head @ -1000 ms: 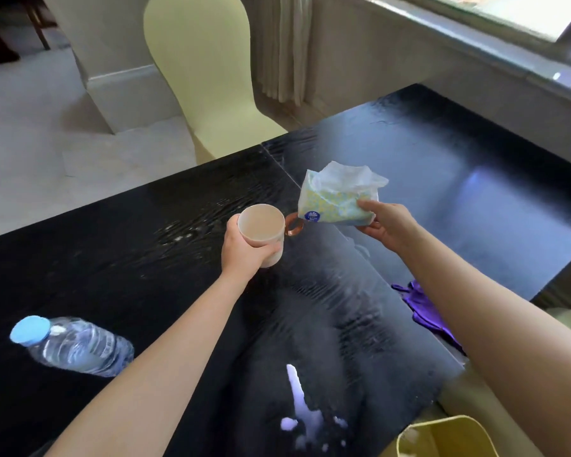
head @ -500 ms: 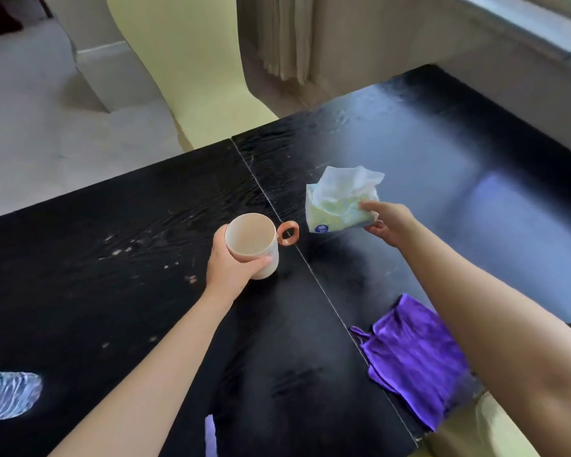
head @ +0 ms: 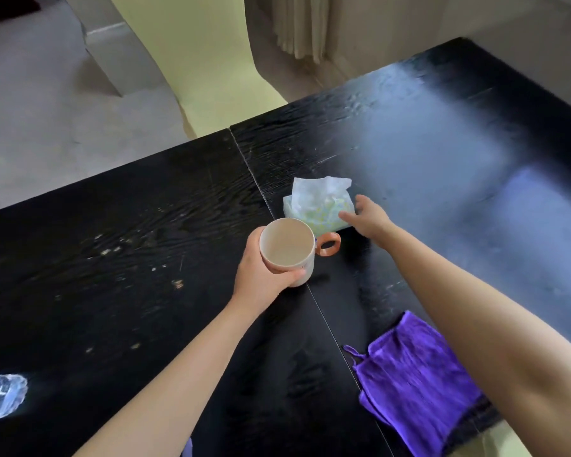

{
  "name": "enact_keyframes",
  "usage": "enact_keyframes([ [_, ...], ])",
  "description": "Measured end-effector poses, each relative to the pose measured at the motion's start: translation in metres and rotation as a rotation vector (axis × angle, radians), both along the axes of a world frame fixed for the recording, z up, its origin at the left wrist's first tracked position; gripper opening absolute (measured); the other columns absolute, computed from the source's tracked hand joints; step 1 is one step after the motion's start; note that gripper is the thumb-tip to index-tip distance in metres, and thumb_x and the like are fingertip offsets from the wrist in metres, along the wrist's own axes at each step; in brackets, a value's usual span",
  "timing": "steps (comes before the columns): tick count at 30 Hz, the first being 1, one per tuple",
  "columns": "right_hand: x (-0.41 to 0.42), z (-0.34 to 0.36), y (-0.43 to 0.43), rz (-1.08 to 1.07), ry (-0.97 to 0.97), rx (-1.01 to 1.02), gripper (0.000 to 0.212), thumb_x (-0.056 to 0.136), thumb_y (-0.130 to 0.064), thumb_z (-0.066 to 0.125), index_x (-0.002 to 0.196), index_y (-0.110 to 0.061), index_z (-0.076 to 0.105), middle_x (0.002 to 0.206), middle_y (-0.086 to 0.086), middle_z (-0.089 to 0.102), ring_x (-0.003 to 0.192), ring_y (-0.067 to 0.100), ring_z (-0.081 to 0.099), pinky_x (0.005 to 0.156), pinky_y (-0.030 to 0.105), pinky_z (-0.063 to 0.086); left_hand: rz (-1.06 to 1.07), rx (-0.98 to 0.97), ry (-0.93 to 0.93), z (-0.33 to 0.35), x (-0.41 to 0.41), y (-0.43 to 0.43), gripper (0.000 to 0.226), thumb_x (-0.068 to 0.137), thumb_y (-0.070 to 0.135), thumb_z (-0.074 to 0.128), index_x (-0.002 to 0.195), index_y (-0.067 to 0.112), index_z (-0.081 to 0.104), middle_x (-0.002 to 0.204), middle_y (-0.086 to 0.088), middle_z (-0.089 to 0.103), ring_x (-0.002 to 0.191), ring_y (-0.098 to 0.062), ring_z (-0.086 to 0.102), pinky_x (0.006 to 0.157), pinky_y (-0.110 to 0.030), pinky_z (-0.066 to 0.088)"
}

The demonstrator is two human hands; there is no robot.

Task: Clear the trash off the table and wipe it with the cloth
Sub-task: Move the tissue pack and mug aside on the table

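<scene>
Clock bearings are taken from the mug, with 12 toward the far table edge. A cream mug point(head: 287, 249) with an orange handle pointing to 3 o'clock is gripped around its body by the left hand point(head: 261, 275), thumb on the near wall; it is seen over the seam of the black table point(head: 112, 225), and whether its base rests on the surface cannot be told. At 1 o'clock, just beyond the mug, a soft tissue pack point(head: 317, 206) is seen against the table, a white sheet standing up from its top. The pack's right end is touched by the right hand point(head: 366, 219), thumb laid on the near face and fingers at the far side; whether it is pinched or merely touched cannot be told. The two hands are held apart, each on its own object. A crumpled purple cloth point(head: 412, 380) is noted at 5 o'clock, at the near right table edge, partly covered by the right forearm. Pale crumbs point(head: 177, 284) are scattered across the left tabletop at 8 to 9 o'clock. A clear water bottle point(head: 0, 395) is cut off by the frame at 8 o'clock. A pale yellow chair point(head: 195, 61) is recorded at 11 o'clock beyond the table, a curtain point(head: 297, 24) at 12.
</scene>
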State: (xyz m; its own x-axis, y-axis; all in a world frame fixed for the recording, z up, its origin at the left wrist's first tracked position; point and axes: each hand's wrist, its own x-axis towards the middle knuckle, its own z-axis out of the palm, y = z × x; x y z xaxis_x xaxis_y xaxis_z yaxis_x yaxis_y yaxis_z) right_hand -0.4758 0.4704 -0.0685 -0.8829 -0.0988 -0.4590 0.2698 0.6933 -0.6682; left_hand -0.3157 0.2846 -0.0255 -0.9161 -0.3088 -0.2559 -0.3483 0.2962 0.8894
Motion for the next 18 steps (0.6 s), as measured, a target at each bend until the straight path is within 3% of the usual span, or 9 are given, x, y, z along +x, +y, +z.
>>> enact_keyframes([
  [2, 0.006, 0.012, 0.008, 0.042, 0.121, 0.027, 0.056, 0.086, -0.022, 0.057, 0.139, -0.014, 0.041, 0.139, 0.008, 0.051, 0.128, 0.029, 0.044, 0.109, 0.040, 0.034, -0.022, -0.004, 0.005, -0.001, -0.003, 0.011, 0.079, 0.057, 0.019, 0.087, 0.116, 0.038, 0.038, 0.118, 0.012, 0.055, 0.109, -0.008, 0.052, 0.091, -0.026, 0.043],
  [4, 0.014, 0.023, 0.022, 0.120, 0.162, -0.057, 0.043, 0.085, -0.010, 0.053, 0.127, -0.018, 0.055, 0.124, 0.006, 0.063, 0.113, 0.023, 0.056, 0.102, 0.036, 0.043, -0.040, -0.003, 0.008, -0.003, -0.007, 0.022, 0.078, 0.057, 0.019, 0.087, 0.116, 0.037, 0.038, 0.118, 0.011, 0.054, 0.108, -0.008, 0.051, 0.087, -0.023, 0.040],
  [8, 0.036, 0.036, 0.046, 0.251, -0.051, -0.253, 0.031, 0.088, 0.003, 0.049, 0.114, -0.008, 0.060, 0.104, 0.014, 0.070, 0.095, 0.026, 0.068, 0.094, 0.037, 0.052, -0.042, -0.029, 0.021, -0.015, -0.016, 0.046, 0.082, 0.057, 0.023, 0.086, 0.125, 0.024, 0.040, 0.124, 0.005, 0.054, 0.112, -0.012, 0.051, 0.087, -0.024, 0.041],
  [11, 0.041, 0.042, 0.054, 0.277, -0.064, -0.238, 0.034, 0.084, 0.013, 0.041, 0.110, 0.000, 0.059, 0.094, 0.007, 0.072, 0.083, 0.016, 0.073, 0.090, 0.022, 0.053, -0.022, -0.031, 0.027, -0.028, -0.021, 0.061, 0.088, 0.057, 0.024, 0.087, 0.130, 0.020, 0.038, 0.130, 0.002, 0.051, 0.118, -0.015, 0.049, 0.098, -0.031, 0.043],
  [15, 0.042, 0.038, 0.061, 0.303, -0.014, -0.176, 0.005, 0.082, -0.003, 0.063, 0.084, -0.004, 0.059, 0.095, -0.003, 0.075, 0.087, 0.006, 0.072, 0.089, 0.015, 0.048, -0.006, -0.029, 0.024, -0.039, -0.025, 0.071, 0.092, 0.057, 0.022, 0.087, 0.134, 0.017, 0.036, 0.135, -0.001, 0.043, 0.121, -0.015, 0.045, 0.102, -0.031, 0.040],
  [18, 0.042, 0.033, 0.062, 0.243, 0.019, -0.200, 0.012, 0.081, -0.003, 0.065, 0.076, -0.010, 0.056, 0.095, -0.002, 0.076, 0.083, 0.007, 0.073, 0.081, 0.007, 0.046, -0.010, -0.031, 0.021, -0.041, -0.028, 0.074, 0.095, 0.059, 0.020, 0.087, 0.137, 0.017, 0.033, 0.137, -0.001, 0.036, 0.114, -0.005, 0.038, 0.096, -0.020, 0.033],
])
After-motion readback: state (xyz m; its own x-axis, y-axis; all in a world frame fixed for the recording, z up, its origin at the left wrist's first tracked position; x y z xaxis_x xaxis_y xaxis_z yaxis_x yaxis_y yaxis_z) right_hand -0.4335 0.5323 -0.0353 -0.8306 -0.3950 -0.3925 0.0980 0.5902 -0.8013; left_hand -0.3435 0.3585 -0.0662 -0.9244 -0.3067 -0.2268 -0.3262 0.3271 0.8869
